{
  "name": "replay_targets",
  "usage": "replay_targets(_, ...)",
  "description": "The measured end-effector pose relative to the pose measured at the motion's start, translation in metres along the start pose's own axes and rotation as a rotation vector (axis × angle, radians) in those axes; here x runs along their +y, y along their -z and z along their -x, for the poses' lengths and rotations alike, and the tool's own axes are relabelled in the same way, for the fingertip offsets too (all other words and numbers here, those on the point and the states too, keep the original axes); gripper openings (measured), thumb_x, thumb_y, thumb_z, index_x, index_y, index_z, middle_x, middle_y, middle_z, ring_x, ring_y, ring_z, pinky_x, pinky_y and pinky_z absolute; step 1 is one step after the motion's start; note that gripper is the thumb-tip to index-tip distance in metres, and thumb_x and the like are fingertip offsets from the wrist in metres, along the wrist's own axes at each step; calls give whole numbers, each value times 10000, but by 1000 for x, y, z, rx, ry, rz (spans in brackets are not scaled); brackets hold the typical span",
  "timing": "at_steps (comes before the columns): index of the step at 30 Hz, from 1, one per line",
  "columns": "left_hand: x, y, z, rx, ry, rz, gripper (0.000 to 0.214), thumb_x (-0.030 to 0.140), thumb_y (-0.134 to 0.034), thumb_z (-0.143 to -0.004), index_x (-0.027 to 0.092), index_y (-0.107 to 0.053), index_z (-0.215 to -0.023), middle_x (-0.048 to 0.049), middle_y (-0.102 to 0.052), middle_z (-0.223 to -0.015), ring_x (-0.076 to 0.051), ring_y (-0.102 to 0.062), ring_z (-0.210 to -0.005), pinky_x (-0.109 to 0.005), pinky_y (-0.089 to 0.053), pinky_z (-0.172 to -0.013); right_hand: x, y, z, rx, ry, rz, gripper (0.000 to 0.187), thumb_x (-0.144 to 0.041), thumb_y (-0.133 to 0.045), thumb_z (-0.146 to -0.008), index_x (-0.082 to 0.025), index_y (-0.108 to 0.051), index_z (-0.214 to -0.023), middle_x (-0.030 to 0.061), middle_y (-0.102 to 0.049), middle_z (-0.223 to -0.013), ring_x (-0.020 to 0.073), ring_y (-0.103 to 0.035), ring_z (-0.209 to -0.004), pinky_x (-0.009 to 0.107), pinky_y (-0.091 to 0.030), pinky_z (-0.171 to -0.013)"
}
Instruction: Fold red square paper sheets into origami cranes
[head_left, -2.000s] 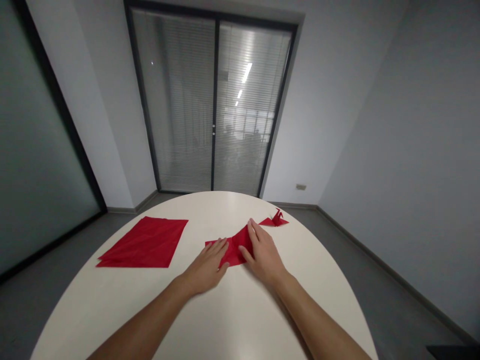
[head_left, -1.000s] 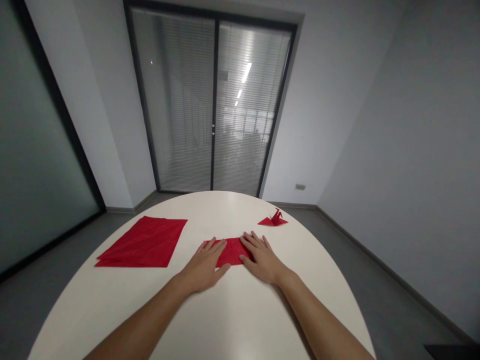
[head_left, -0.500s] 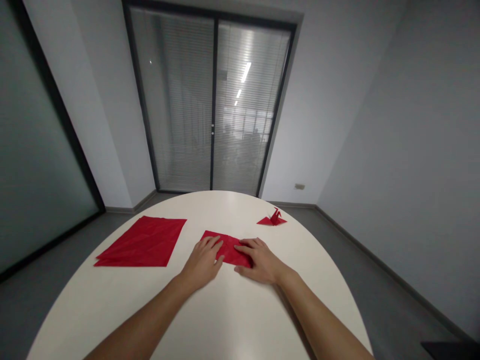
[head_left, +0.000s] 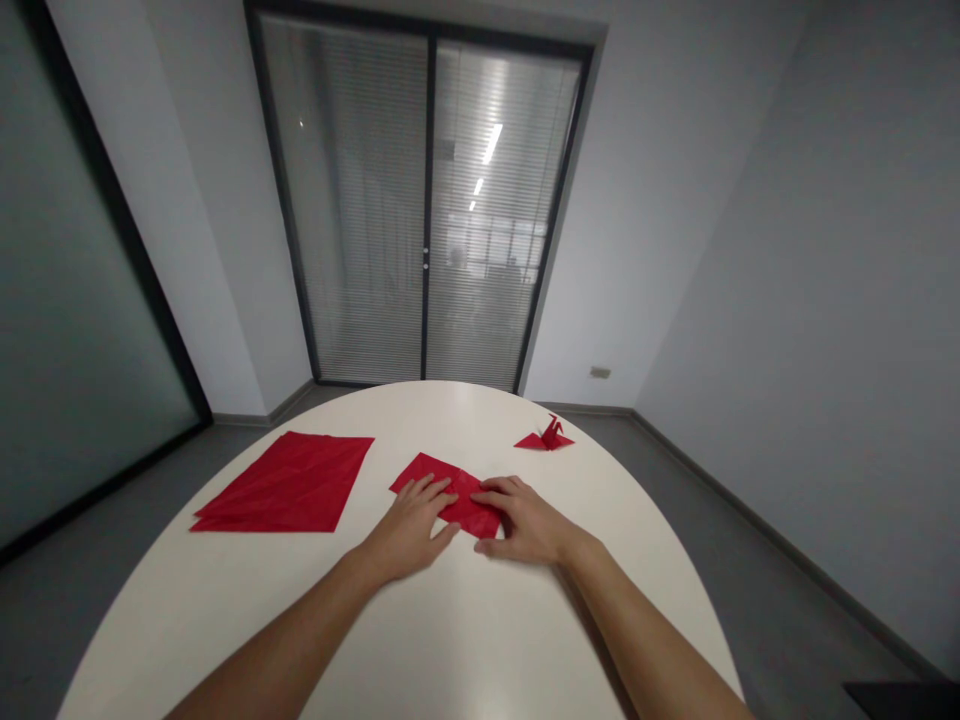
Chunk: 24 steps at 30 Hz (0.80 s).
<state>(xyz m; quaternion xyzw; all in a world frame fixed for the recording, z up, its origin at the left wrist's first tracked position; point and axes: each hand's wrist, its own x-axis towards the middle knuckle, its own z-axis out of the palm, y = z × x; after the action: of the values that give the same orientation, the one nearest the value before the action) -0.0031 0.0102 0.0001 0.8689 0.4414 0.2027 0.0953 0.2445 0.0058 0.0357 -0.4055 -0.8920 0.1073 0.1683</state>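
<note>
A folded piece of red paper [head_left: 450, 486] lies flat on the white round table [head_left: 450, 640], turned at an angle. My left hand [head_left: 411, 525] rests on its near left part with fingers stretched flat. My right hand [head_left: 527, 520] lies on its right end, fingers extended over the paper and thumb against the near edge. Neither hand lifts the paper.
A stack of red paper sheets [head_left: 289, 481] lies at the left of the table. A small folded red paper crane [head_left: 547, 437] stands at the far right near the table's edge. Behind the table are glass doors with blinds [head_left: 427, 210].
The upright flap of paper was pressed down flat. The folded paper then turned on the table, its left corner swinging away from me, with both hands staying on it.
</note>
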Motion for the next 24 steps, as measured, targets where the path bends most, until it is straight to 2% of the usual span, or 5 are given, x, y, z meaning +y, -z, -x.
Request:
replay_targets(7, -2, -2, 0, 49, -38, -4, 431, 434, -523, -954, 204, -614, -1307, -110, -544, -1457, -328, -453, -1373, -561, -345, -1151, 3, 1, 0, 19, 9, -18, 670, -538, -755, -762, -189, -643, -1322, 170, -616, -1346, 335, -558, -1236, 467, -416, -1073)
replay_targets(10, -2, -2, 0, 35, -39, 2, 400, 408, -536, -948, 206, -625, -1282, -113, -544, -1456, -328, -453, -1377, -580, -329, -1156, 1, 4, -2, 21, 46, -6, 567, -487, -736, -789, -189, -678, -1269, 159, -652, -1310, 324, -581, -1226, 462, -413, -1078)
replay_targets(16, 0, 0, -2, 51, -20, 37, 292, 342, -571, -935, 219, -668, -1181, -91, -608, -1389, -312, -500, -1339, -579, -333, -1151, -7, 13, -2, 17, 46, -14, 361, -376, -653, -859, -209, -728, -1169, 107, -729, -1186, 275, -669, -1087, 359, -492, -949)
replay_targets(21, 2, 3, -5, 106, -75, 53, 220, 282, -565, -942, 206, -706, -1093, -79, -701, -1239, -269, -607, -1198, -485, -421, -1093, -9, 17, 0, -9, -21, -51, 328, -398, -593, -907, -230, -735, -1151, 71, -768, -1080, 239, -704, -966, 310, -501, -869)
replay_targets(24, 3, 6, -5, 122, -88, 47, 232, 255, -512, -966, 205, -721, -1051, -75, -721, -1186, -253, -640, -1130, -446, -462, -1040, -9, 19, 1, -22, -19, -56, 415, -482, -649, -863, -233, -719, -1187, 77, -755, -1124, 264, -694, -997, 335, -499, -887)
